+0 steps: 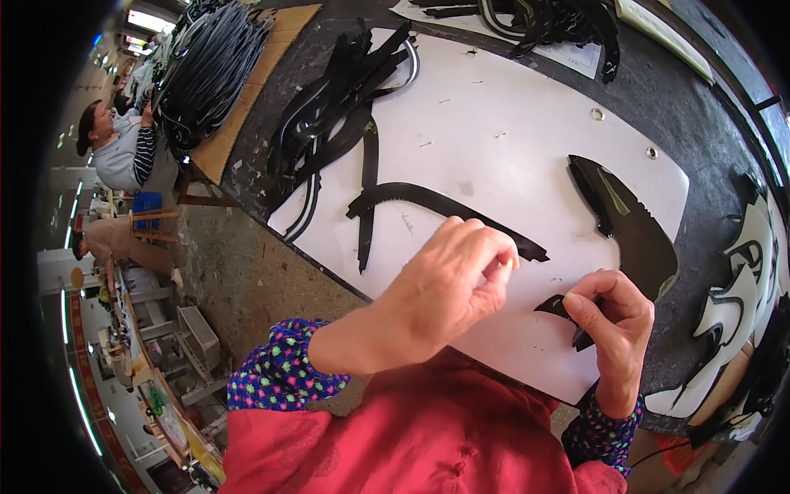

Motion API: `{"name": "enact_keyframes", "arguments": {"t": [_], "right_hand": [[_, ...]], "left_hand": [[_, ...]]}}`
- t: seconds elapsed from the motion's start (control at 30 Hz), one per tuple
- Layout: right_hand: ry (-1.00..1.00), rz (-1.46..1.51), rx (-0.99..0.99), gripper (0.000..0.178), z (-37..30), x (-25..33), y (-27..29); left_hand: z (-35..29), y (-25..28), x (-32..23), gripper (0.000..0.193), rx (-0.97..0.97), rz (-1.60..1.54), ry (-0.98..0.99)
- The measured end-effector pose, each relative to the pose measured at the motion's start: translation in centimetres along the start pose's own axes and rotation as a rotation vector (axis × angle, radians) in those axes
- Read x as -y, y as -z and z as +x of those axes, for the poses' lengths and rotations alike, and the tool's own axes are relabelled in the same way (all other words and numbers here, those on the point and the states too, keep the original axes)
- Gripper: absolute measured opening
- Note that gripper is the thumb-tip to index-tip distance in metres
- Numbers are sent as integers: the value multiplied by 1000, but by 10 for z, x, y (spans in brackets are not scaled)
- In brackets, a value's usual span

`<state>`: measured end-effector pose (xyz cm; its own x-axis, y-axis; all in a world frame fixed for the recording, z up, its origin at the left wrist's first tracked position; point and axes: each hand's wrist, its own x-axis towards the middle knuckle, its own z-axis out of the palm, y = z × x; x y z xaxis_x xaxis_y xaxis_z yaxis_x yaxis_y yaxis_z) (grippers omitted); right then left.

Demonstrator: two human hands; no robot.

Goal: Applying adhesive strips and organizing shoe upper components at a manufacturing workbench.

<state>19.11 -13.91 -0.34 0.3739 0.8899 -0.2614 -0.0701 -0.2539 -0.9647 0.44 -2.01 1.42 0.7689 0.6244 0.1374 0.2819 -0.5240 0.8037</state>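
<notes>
My left hand is curled over the white board, thumb and fingers pinched together; anything between them is too small or hidden to make out. Just beyond it lies a curved black strip with notched ends, partly covered by that hand. My right hand grips a small black notched piece between thumb and fingers, low over the board's near right. Part of this piece is hidden by the fingers. A large dark curved panel with a toothed edge rests on the board beyond my right hand.
The white board lies on a dark table. Tangled black strips overlap its left side; more strips lie at the back. White cut-out shapes sit at right. A person stands by a black bundle at far left.
</notes>
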Motion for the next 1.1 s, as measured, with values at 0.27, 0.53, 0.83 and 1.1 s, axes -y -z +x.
{"name": "enact_keyframes", "arguments": {"t": [0.27,0.53,0.83,1.1], "right_hand": [[42,-90,12,11,2,-2,-3],[61,-143,30,11,1,-3,-1],[42,-106,8,11,2,-3,-3],[74,-166,33,11,1,-5,-3]], "left_hand": [[-4,-6,2,15,164,-130,27],[-1,-11,1,13,197,-118,-3],[-6,-14,2,16,149,-78,-70],[-9,-22,0,24,17,204,-181]]}}
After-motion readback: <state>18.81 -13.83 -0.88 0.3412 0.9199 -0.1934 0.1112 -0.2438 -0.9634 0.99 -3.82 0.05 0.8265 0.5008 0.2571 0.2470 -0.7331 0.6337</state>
